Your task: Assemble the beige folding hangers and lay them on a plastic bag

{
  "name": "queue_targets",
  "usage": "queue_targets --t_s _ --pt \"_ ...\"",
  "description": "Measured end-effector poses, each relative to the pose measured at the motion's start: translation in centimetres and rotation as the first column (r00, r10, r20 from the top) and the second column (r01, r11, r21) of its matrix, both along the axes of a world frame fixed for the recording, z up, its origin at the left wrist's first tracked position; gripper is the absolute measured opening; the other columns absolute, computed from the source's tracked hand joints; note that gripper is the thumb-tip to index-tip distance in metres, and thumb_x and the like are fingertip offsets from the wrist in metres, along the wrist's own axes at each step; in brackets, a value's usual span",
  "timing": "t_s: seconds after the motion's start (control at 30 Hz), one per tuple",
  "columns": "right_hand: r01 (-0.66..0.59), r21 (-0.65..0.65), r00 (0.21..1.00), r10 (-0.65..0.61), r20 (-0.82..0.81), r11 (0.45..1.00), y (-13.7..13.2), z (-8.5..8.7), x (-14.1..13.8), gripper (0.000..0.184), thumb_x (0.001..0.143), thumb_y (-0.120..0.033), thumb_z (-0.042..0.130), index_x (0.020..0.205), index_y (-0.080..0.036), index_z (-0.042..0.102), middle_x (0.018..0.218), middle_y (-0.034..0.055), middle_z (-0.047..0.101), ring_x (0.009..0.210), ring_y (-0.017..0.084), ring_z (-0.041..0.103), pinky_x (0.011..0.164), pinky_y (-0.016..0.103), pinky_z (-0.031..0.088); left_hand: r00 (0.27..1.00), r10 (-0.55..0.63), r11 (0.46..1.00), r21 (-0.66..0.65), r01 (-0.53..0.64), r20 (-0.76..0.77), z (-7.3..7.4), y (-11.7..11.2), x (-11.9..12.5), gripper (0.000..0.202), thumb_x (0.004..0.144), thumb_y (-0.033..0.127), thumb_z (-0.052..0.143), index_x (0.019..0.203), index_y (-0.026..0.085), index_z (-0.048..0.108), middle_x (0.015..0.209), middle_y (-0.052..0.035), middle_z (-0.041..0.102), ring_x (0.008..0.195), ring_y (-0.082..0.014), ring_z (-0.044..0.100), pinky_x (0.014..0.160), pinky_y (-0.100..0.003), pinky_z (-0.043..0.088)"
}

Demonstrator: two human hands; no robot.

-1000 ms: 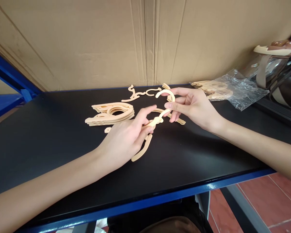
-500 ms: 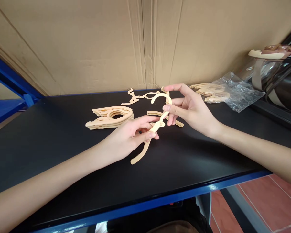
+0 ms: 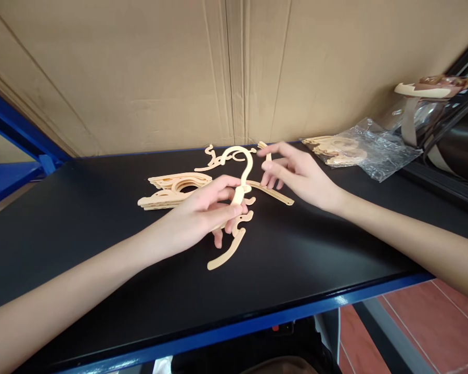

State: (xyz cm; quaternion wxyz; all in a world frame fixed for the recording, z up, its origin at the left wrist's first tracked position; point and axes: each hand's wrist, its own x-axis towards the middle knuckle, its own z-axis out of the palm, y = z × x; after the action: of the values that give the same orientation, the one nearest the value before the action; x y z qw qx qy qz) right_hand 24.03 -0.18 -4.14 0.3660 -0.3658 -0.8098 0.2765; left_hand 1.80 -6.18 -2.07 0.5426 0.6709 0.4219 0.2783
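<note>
My left hand [image 3: 208, 210] is closed, thumb and fingers pinching a cream plastic hanger hook [image 3: 248, 165] at its lower end. The hook stands upright with its curve to the left. Part of the piece below it is hidden by my fingers. My right hand [image 3: 296, 174] is to the right of the hook, apart from it, with fingers spread and nothing visibly held. Below my left hand lies a curved hanger arm [image 3: 226, 253], and a small notched piece [image 3: 244, 218] shows just above it. A long hanger arm [image 3: 273, 193] rests beneath my right fingers.
A stack of folded hangers [image 3: 171, 192] lies left of my left hand. More loose hanger pieces [image 3: 208, 165] are at the back. On the right are a clear plastic bag [image 3: 386, 150] with hanger parts and a dark bag [image 3: 456, 130]. Cardboard [image 3: 140, 78] walls off the black table's [image 3: 315, 249] back.
My right hand has let go of the hook and opened. The hook has moved left and turned more upright in my left hand. The curved arm below now shows apart from it.
</note>
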Motion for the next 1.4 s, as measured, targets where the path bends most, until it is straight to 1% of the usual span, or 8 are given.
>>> queue_targets --t_s 0.1,0.23,0.47,0.6,0.77,0.9,1.07,1.4 --pt "0.098 0.340 0.904 -0.226 0.363 0.935 0.8 -0.9 0.2 0.030 0.087 -0.046 0.061 0.101 -0.020 0.067 0.101 0.0071 0.069 0.093 0.024 0.064 0.069 0.034 0.049 0.988 0.138 0.990 -0.015 -0.138 0.065 0.3 0.1 -0.1 0.011 0.093 0.030 0.053 0.099 0.020 0.054 0.066 0.0052 0.049 0.049 -0.0073 0.046 0.036 -0.017 0.047" --pt "0.043 0.368 0.806 -0.250 0.537 0.929 1.4 -1.6 0.2 0.022 0.094 -0.035 0.052 0.092 -0.019 0.067 0.099 0.0079 0.066 0.097 0.024 0.061 0.067 0.031 0.046 0.953 0.283 0.958 -0.078 -0.275 0.112 0.8 0.0 0.0 0.019 0.096 0.035 0.050 0.089 0.018 0.055 0.060 0.0072 0.039 0.043 -0.0049 0.037 0.031 -0.013 0.038" --pt "-0.060 0.213 0.933 -0.021 0.358 0.975 0.3 -0.8 0.1 0.026 0.100 -0.024 0.032 0.092 -0.018 0.055 0.081 0.0024 0.058 0.066 0.013 0.053 0.063 0.026 0.041 0.929 0.350 0.935 -0.103 -0.339 0.121 1.0 0.0 -0.3 0.018 0.088 0.026 0.061 0.099 0.016 0.072 0.091 -0.0049 0.063 0.065 -0.0120 0.060 0.045 -0.021 0.054" --pt "-0.132 0.140 0.948 0.084 0.307 0.981 -1.2 -0.1 -0.4 0.028 0.102 -0.032 0.028 0.104 -0.020 0.053 0.065 -0.0033 0.053 0.056 0.011 0.049 0.057 0.023 0.038 0.938 0.333 0.938 -0.141 -0.318 0.101 0.7 0.1 -0.6 0.024 0.086 0.029 0.066 0.107 0.020 0.073 0.077 -0.0021 0.059 0.069 -0.0122 0.058 0.048 -0.018 0.051" --pt "-0.170 0.324 0.913 0.025 0.407 0.931 -1.9 0.2 -0.4 0.042 0.099 -0.049 0.034 0.089 -0.019 0.061 0.059 -0.0022 0.055 0.048 0.010 0.048 0.050 0.024 0.033 0.943 0.320 0.938 -0.167 -0.303 0.090 0.5 0.2 -1.0 0.038 0.088 0.047 0.063 0.119 0.026 0.069 0.059 0.0047 0.037 0.056 -0.0083 0.047 0.041 -0.013 0.036" --pt "-0.191 0.446 0.905 -0.018 0.424 0.874 -1.7 0.0 -0.3 0.040 0.098 -0.049 0.040 0.090 -0.019 0.065 0.073 0.0016 0.068 0.060 0.012 0.059 0.053 0.024 0.034 0.947 0.290 0.940 -0.227 -0.255 0.135 0.4 0.2 -1.0 0.036 0.090 0.043 0.061 0.120 0.025 0.068 0.061 0.0028 0.044 0.052 -0.0075 0.041 0.039 -0.014 0.035" --pt "-0.261 0.489 0.897 0.021 0.442 0.832 -1.6 0.0 -0.1 0.036 0.098 -0.045 0.043 0.096 -0.020 0.069 0.074 0.0012 0.067 0.066 0.012 0.060 0.058 0.024 0.037 0.964 0.206 0.927 -0.349 -0.137 0.168 0.7 0.1 -0.7 0.028 0.090 0.039 0.061 0.111 0.025 0.073 0.060 0.0003 0.052 0.050 -0.0075 0.044 0.034 -0.012 0.034" --pt "-0.307 0.430 0.894 0.102 0.437 0.849 -1.7 0.7 0.3 0.032 0.096 -0.042 0.049 0.099 -0.020 0.072 0.079 0.0014 0.069 0.066 0.012 0.060 0.058 0.023 0.036 0.988 0.087 0.974 -0.221 -0.057 0.129 1.2 -0.1 -1.2 0.020 0.092 0.031 0.060 0.103 0.023 0.075 0.081 -0.0038 0.065 0.071 -0.0142 0.063 0.050 -0.020 0.059"
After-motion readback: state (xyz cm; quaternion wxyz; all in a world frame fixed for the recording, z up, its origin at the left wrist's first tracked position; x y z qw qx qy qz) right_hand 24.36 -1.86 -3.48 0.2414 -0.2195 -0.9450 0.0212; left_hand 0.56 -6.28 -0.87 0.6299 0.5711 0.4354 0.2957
